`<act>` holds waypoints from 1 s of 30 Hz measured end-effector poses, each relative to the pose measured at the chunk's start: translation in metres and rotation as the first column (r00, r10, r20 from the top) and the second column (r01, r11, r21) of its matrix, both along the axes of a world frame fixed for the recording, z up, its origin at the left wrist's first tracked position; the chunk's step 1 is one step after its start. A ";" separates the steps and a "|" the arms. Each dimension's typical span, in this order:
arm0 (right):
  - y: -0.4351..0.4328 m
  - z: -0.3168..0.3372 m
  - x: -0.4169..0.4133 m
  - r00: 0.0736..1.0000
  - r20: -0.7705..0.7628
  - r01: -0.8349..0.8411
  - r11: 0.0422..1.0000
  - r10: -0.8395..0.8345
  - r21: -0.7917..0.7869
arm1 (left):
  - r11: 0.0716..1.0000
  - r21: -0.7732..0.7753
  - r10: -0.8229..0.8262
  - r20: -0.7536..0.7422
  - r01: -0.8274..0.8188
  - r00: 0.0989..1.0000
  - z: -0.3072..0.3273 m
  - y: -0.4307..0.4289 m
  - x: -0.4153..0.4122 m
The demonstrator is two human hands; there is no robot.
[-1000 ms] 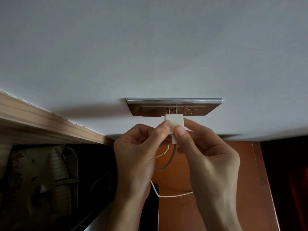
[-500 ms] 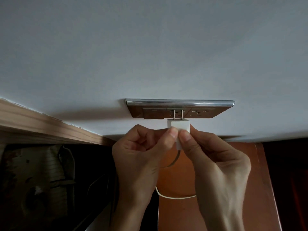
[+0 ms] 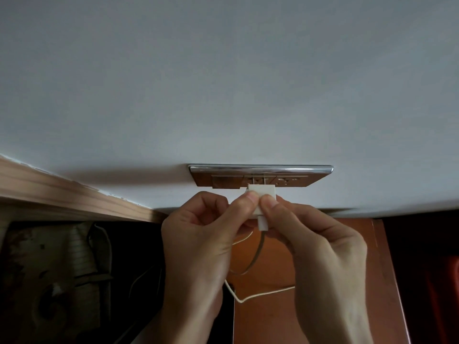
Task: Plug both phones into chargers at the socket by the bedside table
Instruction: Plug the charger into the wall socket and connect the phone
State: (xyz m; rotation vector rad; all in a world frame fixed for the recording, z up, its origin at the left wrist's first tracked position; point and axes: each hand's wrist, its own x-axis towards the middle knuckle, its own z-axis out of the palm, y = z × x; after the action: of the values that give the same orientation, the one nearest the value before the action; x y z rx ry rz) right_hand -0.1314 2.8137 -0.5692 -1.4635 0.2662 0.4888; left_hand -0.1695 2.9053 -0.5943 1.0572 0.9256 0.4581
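A white charger plug (image 3: 262, 189) sits just below the chrome wall socket plate (image 3: 260, 175), its two metal prongs partly in the middle outlet. My left hand (image 3: 198, 247) and my right hand (image 3: 323, 254) both pinch the plug between thumb and fingertips. A white USB connector (image 3: 262, 223) hangs from its underside, and a white cable (image 3: 258, 295) loops down over the orange-brown bedside table (image 3: 273, 319). No phone is clearly visible.
The socket plate has a free outlet to the right (image 3: 288, 181) and a switch to the left (image 3: 224, 182). A wooden headboard rail (image 3: 62, 197) runs at the left, with dim bedding (image 3: 62, 269) below it. Dark space lies right of the table.
The plug has gone up toward the middle outlet, so less of the prongs shows than half a second ago. Both hands kept their pinch on it.
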 end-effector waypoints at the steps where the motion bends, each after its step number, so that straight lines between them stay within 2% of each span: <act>1: 0.000 0.001 0.000 1.000 -0.007 -0.003 1.000 0.003 0.008 | 1.000 0.001 -0.005 0.009 0.005 1.000 0.001 0.000 0.000; 14: 0.000 -0.008 -0.009 0.999 0.014 0.039 0.999 -0.040 0.024 | 0.998 0.061 -0.014 0.029 0.012 0.999 -0.010 -0.003 -0.009; 25: 0.003 -0.005 -0.007 0.999 0.026 0.048 0.999 -0.048 -0.022 | 0.997 -0.054 0.051 0.045 -0.049 0.998 0.000 -0.003 -0.002; 30: 0.006 -0.005 -0.007 0.997 0.006 0.076 0.996 -0.076 -0.040 | 0.996 -0.057 0.066 0.018 -0.065 0.998 0.000 -0.004 0.000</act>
State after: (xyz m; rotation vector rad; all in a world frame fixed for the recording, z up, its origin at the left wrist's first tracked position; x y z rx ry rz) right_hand -0.1380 2.8192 -0.5747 -1.4879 0.3286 0.4211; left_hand -0.1697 2.9015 -0.5945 0.9715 0.9523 0.4932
